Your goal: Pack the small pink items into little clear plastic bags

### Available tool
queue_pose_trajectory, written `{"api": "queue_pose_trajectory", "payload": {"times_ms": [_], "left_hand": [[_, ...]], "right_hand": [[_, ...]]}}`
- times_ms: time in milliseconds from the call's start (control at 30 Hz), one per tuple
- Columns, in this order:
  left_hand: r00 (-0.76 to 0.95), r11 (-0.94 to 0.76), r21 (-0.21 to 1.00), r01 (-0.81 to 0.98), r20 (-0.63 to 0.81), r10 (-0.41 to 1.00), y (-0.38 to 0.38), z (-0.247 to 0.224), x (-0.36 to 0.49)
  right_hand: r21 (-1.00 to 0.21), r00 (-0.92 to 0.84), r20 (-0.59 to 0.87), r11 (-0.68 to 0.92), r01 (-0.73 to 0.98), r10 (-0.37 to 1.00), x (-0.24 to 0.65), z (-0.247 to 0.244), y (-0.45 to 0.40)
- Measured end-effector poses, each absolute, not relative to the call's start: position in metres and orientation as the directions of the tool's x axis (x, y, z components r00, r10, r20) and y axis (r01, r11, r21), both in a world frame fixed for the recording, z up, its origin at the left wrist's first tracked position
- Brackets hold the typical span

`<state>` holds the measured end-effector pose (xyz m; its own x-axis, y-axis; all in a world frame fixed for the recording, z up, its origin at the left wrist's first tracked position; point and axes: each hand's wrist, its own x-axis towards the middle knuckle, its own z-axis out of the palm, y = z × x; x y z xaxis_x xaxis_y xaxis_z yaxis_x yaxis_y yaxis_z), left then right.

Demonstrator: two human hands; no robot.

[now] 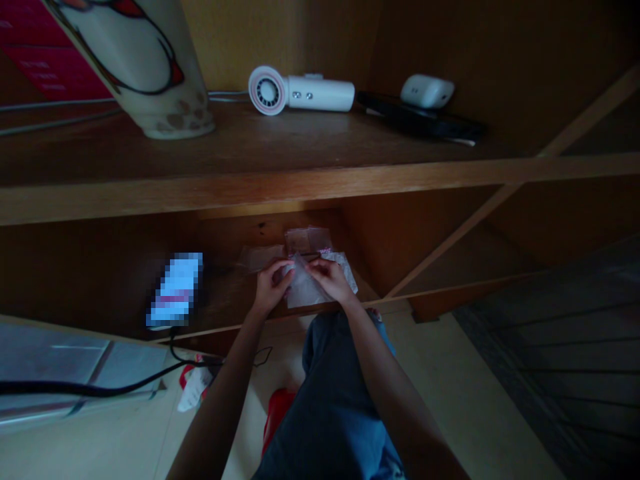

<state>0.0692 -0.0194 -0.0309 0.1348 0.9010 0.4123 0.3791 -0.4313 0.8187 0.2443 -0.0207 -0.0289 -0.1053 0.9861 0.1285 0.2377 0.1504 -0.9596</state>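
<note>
Over the lower shelf, my left hand pinches one edge of a clear plastic bag. My right hand grips the same bag from the other side, its fingertips close to the left ones. The bag hangs down between both hands toward the shelf's front edge. Behind it lie more small clear bags, and a flat clear bag rests left of them. Partly under my right hand is another whitish bag. Whether anything is inside the held bag is too dim to make out.
A lit phone with a black cable lies at the left of the lower shelf. The upper shelf bears a large patterned cup, a white handheld fan, a white earbud case and a dark flat object.
</note>
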Motion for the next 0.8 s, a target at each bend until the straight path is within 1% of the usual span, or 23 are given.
{"api": "queue_pose_trajectory", "payload": {"times_ms": [100, 300, 433, 533, 600, 700, 800], "left_hand": [[0.150, -0.437, 0.817, 0.377, 0.412, 0.899, -0.0194, -0.0320, 0.0687], [0.156, -0.430, 0.816, 0.386, 0.402, 0.902, -0.0194, -0.0334, 0.0690], [0.171, -0.441, 0.815, 0.376, 0.407, 0.897, -0.0192, -0.0325, 0.0694], [0.180, -0.441, 0.817, 0.370, 0.403, 0.897, -0.0198, -0.0315, 0.0690], [0.192, -0.440, 0.818, 0.370, 0.396, 0.898, -0.0206, -0.0309, 0.0684], [0.216, -0.439, 0.821, 0.365, 0.385, 0.897, -0.0217, -0.0302, 0.0675], [0.226, -0.436, 0.825, 0.359, 0.376, 0.899, -0.0223, -0.0301, 0.0672]], "right_hand": [[-0.967, -0.133, 0.114, 0.141, 0.210, 0.985, 0.2430, -0.0296, -0.0206], [-0.941, -0.162, 0.165, 0.204, 0.269, 0.973, 0.2420, -0.0296, -0.0203], [-0.920, -0.140, 0.205, 0.239, 0.310, 0.969, 0.2421, -0.0277, -0.0213], [-0.917, -0.099, 0.195, 0.217, 0.335, 0.976, 0.2418, -0.0271, -0.0217], [-0.928, -0.086, 0.178, 0.197, 0.317, 0.980, 0.2413, -0.0276, -0.0216], [-0.951, -0.113, 0.160, 0.184, 0.249, 0.981, 0.2403, -0.0291, -0.0212], [-0.945, -0.141, 0.163, 0.196, 0.262, 0.976, 0.2397, -0.0298, -0.0207]]}}
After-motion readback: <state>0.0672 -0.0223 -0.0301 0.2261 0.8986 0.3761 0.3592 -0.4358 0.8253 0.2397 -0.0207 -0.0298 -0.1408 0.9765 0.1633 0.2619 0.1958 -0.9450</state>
